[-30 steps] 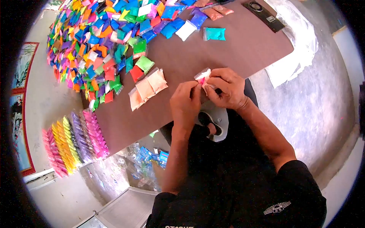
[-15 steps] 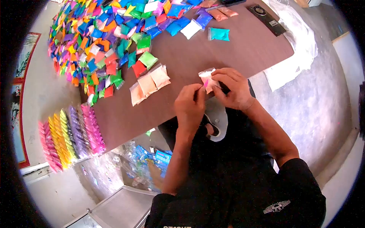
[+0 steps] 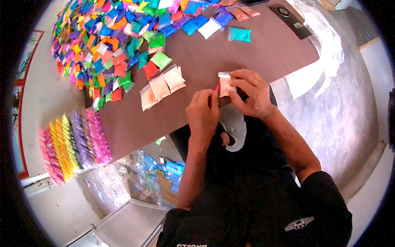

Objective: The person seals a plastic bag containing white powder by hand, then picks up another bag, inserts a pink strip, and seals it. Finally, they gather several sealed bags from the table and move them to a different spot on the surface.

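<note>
My right hand point(image 3: 253, 94) pinches the right side of a small clear packet with pale peach contents point(image 3: 225, 85) near the table's front edge. Just left of it, my left hand point(image 3: 202, 109) is closed, with a small bright pink piece point(image 3: 217, 88) at its fingertips. What kind of thing that piece is cannot be made out. Several pale peach packets point(image 3: 159, 87) lie side by side on the table, to the left of my hands.
A large heap of colourful packets point(image 3: 119, 37) covers the table's far left. Strips of filled packets point(image 3: 98, 136) lie at the left edge. A teal packet point(image 3: 239, 34) and a black box point(image 3: 289, 21) sit farther back. White plastic sheeting point(image 3: 325, 45) hangs at the right.
My left hand has drawn slightly left, away from the peach packet, with the pink piece at its fingertips. My right hand still holds the packet, now more upright.
</note>
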`<state>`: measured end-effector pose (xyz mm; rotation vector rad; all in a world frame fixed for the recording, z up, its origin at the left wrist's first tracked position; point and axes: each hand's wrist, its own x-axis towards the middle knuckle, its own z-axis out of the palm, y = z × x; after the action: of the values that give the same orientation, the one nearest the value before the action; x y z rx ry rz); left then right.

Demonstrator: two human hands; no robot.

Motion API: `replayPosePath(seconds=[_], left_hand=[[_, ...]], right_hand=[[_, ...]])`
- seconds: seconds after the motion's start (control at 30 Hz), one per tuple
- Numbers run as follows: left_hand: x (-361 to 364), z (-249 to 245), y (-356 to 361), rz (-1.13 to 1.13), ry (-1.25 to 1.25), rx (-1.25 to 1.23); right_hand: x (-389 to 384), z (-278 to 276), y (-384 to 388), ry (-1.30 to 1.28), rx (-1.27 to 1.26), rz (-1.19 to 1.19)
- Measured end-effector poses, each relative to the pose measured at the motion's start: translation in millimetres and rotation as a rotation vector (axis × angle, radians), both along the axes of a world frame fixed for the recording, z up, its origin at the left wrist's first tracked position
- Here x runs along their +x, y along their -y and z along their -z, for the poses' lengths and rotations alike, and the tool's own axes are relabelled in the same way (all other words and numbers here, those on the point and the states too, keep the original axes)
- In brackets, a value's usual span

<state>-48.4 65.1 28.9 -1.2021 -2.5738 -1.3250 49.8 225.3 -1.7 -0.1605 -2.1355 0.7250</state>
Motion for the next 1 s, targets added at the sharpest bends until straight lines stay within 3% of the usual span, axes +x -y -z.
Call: replayPosePath(seconds=[0.2,0.4,1.0], left_hand=[[-0.3,-7.6,2.6,-0.051,0.042,-0.035],[3.9,3.8,2.1,-0.028,-0.12,-0.016],[3.5,-8.8,9.6,-0.115,-0.034,-0.02]], right_hand=[[-0.7,4.7,-2.9,0.02,-0.013,-0.022],[-2.9,0.1,-1.2,0.028,0.011,0.006],[-10.8,1.4,4.0,0.023,0.01,0.08]])
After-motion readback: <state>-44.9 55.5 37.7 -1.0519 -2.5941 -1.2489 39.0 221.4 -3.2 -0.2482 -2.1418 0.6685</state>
